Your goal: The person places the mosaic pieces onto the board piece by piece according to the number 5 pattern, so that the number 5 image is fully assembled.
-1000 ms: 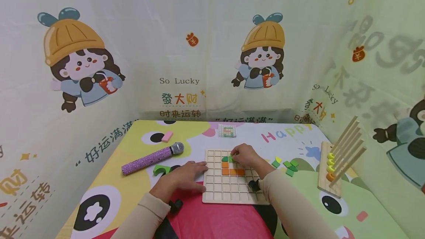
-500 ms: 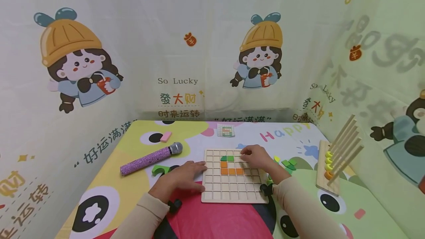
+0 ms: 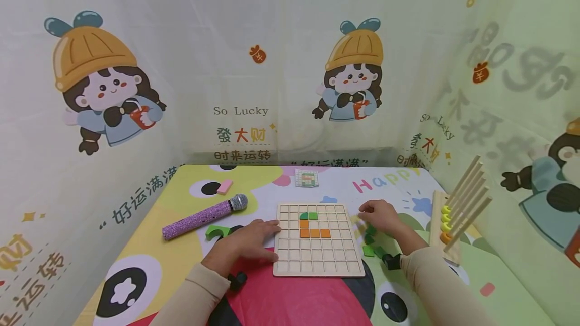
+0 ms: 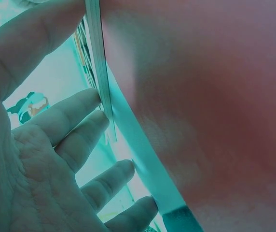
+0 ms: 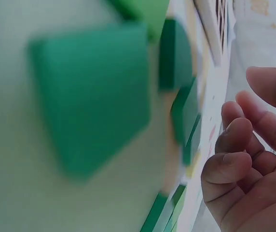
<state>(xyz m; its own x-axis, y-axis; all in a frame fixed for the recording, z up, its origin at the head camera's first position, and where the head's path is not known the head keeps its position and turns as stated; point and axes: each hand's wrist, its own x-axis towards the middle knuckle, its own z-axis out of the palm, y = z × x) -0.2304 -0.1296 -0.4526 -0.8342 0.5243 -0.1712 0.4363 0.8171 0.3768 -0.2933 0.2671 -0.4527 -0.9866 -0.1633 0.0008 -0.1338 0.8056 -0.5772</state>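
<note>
Now my left hand (image 3: 246, 241) lies flat against the wooden grid board (image 3: 318, 239), steadying it, while my right hand (image 3: 379, 215) hovers empty, fingers loosely curled, over green blocks (image 3: 372, 243) beside the board.

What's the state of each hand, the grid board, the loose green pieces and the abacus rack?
left hand: fingers straight, resting flat against the grid board's left edge.
right hand: loosely curled over the loose green pieces, holding nothing.
grid board: flat, mostly unfilled; two green, four orange tiles seated.
loose green pieces: scattered right of the board.
abacus rack: rods tilted, few beads at base.
</note>
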